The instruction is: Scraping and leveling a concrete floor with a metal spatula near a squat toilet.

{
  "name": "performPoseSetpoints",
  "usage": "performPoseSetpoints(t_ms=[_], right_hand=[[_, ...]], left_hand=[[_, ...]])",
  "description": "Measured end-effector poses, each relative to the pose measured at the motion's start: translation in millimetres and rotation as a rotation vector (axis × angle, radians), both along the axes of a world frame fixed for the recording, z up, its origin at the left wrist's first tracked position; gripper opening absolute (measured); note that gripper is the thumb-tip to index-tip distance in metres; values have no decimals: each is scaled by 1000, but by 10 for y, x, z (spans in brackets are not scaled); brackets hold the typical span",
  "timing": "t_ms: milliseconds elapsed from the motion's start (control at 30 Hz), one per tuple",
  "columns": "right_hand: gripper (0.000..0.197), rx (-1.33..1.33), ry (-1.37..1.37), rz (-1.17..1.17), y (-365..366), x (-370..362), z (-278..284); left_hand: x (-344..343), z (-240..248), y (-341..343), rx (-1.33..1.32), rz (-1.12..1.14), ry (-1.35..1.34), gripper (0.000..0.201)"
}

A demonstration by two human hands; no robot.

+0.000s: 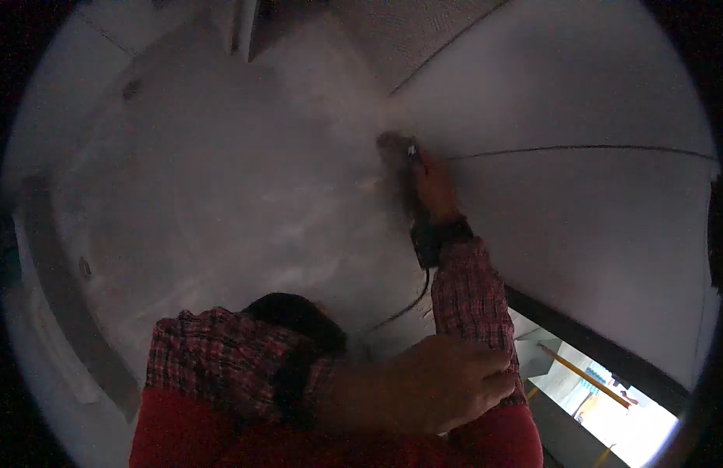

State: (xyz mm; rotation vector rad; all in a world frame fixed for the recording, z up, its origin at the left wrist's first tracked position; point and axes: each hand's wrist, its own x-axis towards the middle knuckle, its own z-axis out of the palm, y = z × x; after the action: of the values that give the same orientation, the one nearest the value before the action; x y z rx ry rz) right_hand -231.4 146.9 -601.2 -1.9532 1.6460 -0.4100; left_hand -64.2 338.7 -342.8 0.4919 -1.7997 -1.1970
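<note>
My right hand (438,191) is closed around a dark, slim power tool (427,246) with a cord trailing from its near end. The tool's blurred head lies against a dusty grey surface (244,179), close to where a dark seam starts. Low in the picture, my left hand (431,382) crosses in front of my body toward the right sleeve (474,296). Its fingers are curled; what they hold, if anything, is hidden. Dim light hides the tool's exact kind.
The black cord (404,310) runs down and left. A dark rounded thing (299,316) sits beside my left sleeve. Pale seamed panels (587,203) spread to the right, ending at a dark edge (595,343) above a bright opening. A dark strip (57,265) curves along the left.
</note>
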Motion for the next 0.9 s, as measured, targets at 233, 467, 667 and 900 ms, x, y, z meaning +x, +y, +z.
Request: performPoseSetpoints(t_ms=[233,467,667,900], right_hand=[[39,59,-68,58,349,175,259],[40,-27,7,112,-99,12,-136],[39,4,38,22,286,195,-2],[39,-57,43,159,-361,266,-130]], left_hand=[[219,173,71,-65,-8,-26,23],[162,127,182,-39,67,24,19],[241,130,187,4,-25,3,16],[169,115,185,22,-3,15,16]])
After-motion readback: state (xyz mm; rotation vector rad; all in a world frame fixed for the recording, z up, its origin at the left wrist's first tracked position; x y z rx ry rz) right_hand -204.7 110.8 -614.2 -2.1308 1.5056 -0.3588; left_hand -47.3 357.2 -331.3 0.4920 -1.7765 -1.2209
